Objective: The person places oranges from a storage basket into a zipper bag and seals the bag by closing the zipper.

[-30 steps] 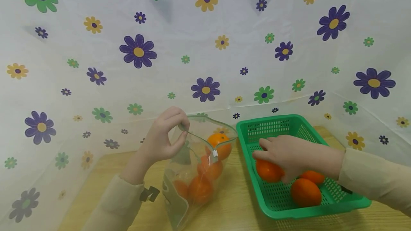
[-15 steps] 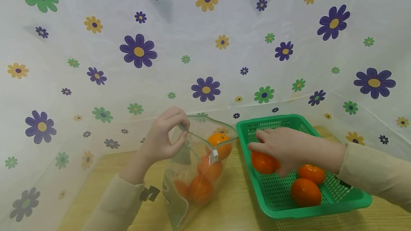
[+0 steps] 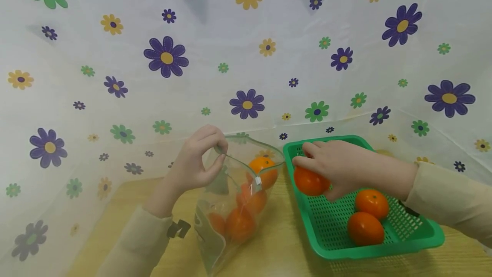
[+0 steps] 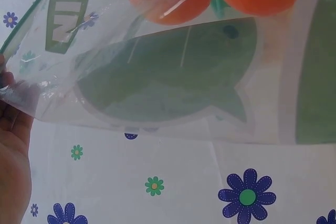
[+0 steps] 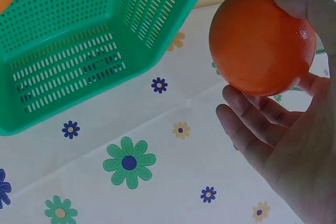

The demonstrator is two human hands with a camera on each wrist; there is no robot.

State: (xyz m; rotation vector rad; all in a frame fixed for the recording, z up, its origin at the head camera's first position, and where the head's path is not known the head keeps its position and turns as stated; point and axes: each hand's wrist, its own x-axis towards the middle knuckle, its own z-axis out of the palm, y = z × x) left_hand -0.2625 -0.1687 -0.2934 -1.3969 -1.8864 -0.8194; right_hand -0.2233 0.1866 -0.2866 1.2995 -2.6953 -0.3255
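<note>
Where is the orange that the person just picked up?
In the head view, the orange sits gripped in the right hand, above the green basket's left edge, beside the clear bag.

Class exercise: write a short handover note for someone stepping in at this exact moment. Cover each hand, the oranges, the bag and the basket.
Left hand pinches the bag rim, keeping the mouth open.
Right hand holds one orange, lifted above the basket's left edge, beside the bag.
Done: several oranges already in the bag.
Left: the held orange, plus two oranges lying in the basket.
</note>
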